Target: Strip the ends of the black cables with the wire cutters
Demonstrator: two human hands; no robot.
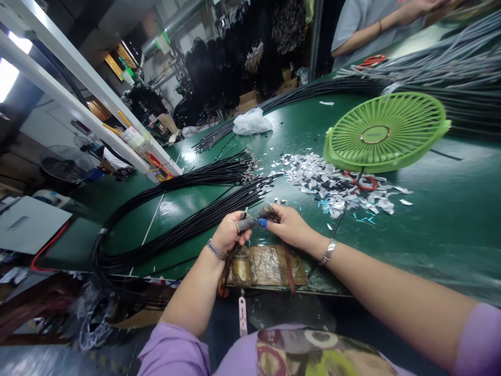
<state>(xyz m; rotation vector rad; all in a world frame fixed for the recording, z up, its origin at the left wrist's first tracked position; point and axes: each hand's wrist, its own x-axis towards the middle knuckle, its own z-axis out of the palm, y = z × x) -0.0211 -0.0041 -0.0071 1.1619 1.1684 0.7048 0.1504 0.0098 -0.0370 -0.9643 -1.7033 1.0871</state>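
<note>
And here we are at the green fan (pixel 385 130), our landmark on the bench (pixel 438 219), with both hands meeting to its near left! Left hand (pixel 235 230), grey wrapping on the fingers: the grip is curled in tight, pinching what looks like a thin cable end (pixel 246 211), a pale tip poking up, small and blurred. Right hand (pixel 289 227), blue wrap on the thumb: fingertips drawn close together, right up against the left ones, but whether this grip has hold of anything, I cannot tell. That puts the cable end to the near left of the fan, between bundle and scraps.

Look left of the fan: a big bundle of black cables (pixel 188 222) sweeps round in a loop, stripped-looking ends pointing fanward. Just at the fan's near-left foot, a heap of silvery scraps (pixel 313 177) with blue bits (pixel 324 204) sprinkled in, and a red loop (pixel 366 183) tucked beneath the rim! Further left of the fan sits a clear plastic bag (pixel 252 122). Beyond the fan, grey cables (pixel 442 65) stretch away, and a co-worker's forearm (pixel 364 37) shows behind them.
</note>
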